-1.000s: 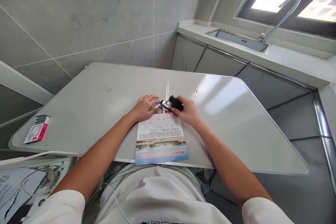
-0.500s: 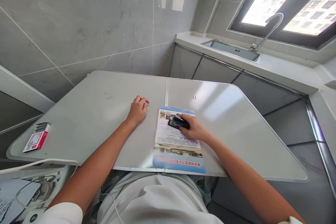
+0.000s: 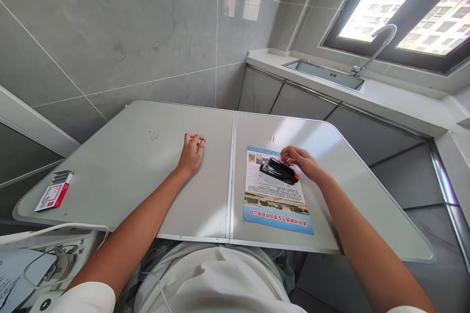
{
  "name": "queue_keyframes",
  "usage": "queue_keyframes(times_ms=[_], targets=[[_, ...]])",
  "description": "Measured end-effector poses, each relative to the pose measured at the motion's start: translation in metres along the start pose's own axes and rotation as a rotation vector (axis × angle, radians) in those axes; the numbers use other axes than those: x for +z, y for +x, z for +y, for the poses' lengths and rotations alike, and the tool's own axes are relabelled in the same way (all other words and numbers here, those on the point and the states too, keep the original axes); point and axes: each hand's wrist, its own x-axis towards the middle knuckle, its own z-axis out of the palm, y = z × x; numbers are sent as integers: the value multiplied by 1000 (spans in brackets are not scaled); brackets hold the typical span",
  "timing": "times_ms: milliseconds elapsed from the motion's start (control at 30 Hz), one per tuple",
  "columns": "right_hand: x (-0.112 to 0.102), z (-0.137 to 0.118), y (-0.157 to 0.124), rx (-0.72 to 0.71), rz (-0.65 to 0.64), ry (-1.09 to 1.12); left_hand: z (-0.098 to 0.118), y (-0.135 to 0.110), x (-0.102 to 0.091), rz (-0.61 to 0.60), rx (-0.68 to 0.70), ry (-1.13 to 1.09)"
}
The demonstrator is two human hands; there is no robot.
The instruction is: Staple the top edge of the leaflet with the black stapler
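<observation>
A black stapler (image 3: pixel 279 172) with a red spot at its rear end lies slantwise on a printed leaflet (image 3: pixel 275 200) with blue borders, right of the table's seam. My right hand (image 3: pixel 299 160) hovers by the stapler's rear, its fingers loosely bent and apart, holding nothing. On the left half, my left hand (image 3: pixel 191 152) rests on the table (image 3: pixel 121 171) with curled fingers drawn together. Something tiny and pale shows at those fingertips, too small to name.
Two small staple-like pieces (image 3: pixel 272 139) lie beyond the leaflet, and dark little bits (image 3: pixel 153 136) are scattered at the left. A red and white box (image 3: pixel 55 191) sits near the left edge. Behind are a sink (image 3: pixel 326 74) and a tap (image 3: pixel 382 41).
The stapler and leaflet have shifted right across the seam. My right hand has let go of the stapler and moved right. My left hand has stayed almost in place, its fingers slightly more curled.
</observation>
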Motion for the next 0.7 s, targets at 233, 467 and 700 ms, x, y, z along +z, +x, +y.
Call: queue_keyframes(times_ms=[233, 467, 700], targets=[[36, 20, 53, -92, 74, -586, -3, 1, -2, 25, -27, -1], [72, -9, 49, -285, -233, -560, -3, 0, -1, -4, -43, -10], [96, -52, 56, -486, -385, -450, -2, -1, 0, -2, -43, -10]])
